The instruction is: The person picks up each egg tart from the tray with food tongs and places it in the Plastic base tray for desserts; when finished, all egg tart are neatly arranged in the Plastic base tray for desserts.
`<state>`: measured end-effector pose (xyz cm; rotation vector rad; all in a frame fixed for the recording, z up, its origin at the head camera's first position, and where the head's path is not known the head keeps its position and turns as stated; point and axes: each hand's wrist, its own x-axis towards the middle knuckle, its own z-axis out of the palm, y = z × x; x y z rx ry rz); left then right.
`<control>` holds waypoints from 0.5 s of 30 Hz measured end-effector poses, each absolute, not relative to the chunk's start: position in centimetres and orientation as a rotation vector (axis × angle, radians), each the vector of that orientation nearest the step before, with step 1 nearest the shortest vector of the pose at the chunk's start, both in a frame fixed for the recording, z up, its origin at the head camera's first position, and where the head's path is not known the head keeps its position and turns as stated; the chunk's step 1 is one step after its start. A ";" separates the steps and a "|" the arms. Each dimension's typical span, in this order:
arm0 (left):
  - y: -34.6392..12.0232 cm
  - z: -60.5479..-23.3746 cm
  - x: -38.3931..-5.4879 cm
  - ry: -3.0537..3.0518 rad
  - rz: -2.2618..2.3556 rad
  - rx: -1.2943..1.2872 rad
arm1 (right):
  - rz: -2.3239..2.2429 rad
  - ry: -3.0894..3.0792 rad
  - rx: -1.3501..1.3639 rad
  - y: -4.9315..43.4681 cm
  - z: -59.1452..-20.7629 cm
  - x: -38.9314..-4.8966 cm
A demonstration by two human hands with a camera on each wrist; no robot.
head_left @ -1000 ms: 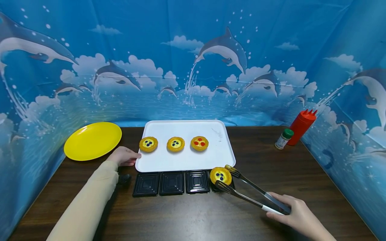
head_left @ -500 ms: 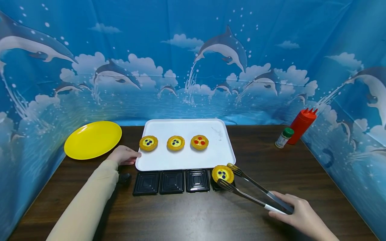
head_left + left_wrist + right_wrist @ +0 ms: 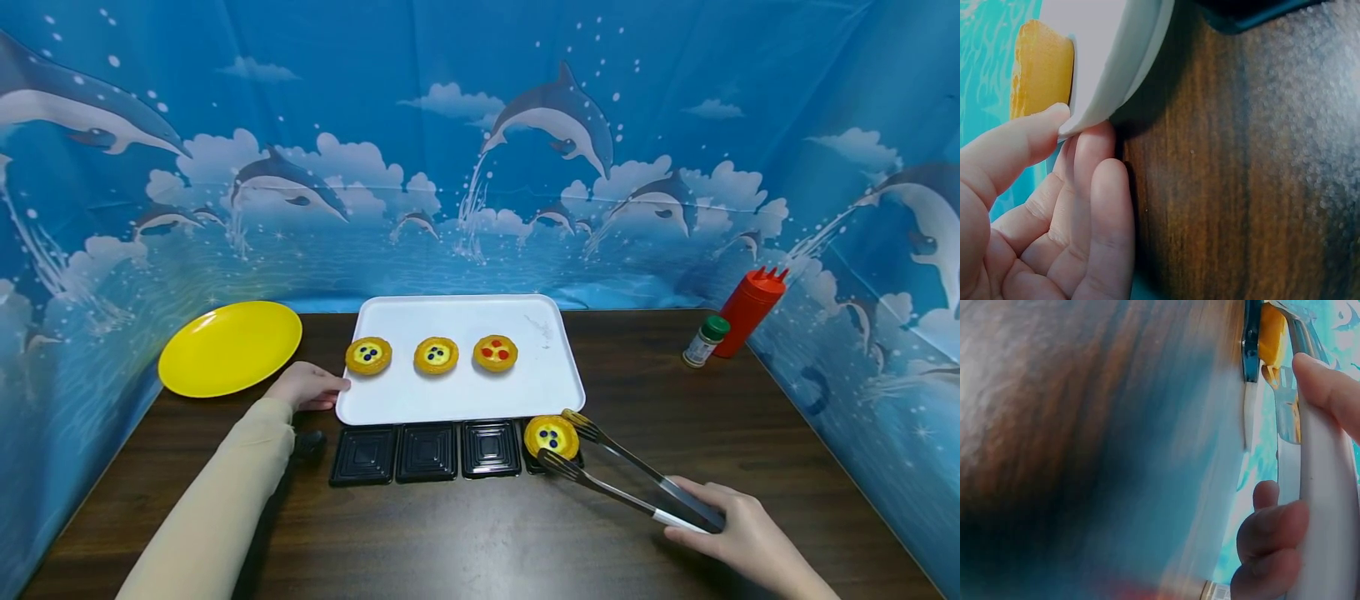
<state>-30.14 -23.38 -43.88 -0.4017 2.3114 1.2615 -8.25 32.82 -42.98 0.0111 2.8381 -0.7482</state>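
My left hand (image 3: pixel 309 387) pinches the left rim of a white tray (image 3: pixel 465 402), thumb on top and fingers beneath, as the left wrist view shows. Three egg tarts sit in a row on it: two with blue dots (image 3: pixel 368 356) and one with red dots (image 3: pixel 495 353). In my right hand (image 3: pixel 738 527) are metal tongs (image 3: pixel 630 493), gripped near their handle end. Their tips stand on either side of another blue-dotted egg tart (image 3: pixel 551 437). That tart rests in or just over the rightmost small black square tray (image 3: pixel 535 465); the head view leaves contact unclear.
More black square trays (image 3: pixel 427 454) line up along the white tray's front edge. At the left lies a yellow plate (image 3: pixel 230 350). A green-capped shaker (image 3: pixel 706 342) and a red squeeze bottle (image 3: pixel 752 312) stand back right. A blue dolphin curtain (image 3: pixel 465 167) hangs behind.
Over the last half second the tongs and the egg tart by their tips have shifted slightly left, after a small shift right. My left hand stays on the white tray's rim.
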 end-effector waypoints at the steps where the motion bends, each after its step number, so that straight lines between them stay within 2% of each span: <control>1: -23.4 -43.9 -30.1 2.312 1.260 -0.402 | -0.751 2.835 0.011 32.8 -43.0 -8.3; 15: -23.4 -43.9 -30.2 2.318 1.254 -0.401 | -0.717 2.852 -0.005 32.5 -43.1 -8.6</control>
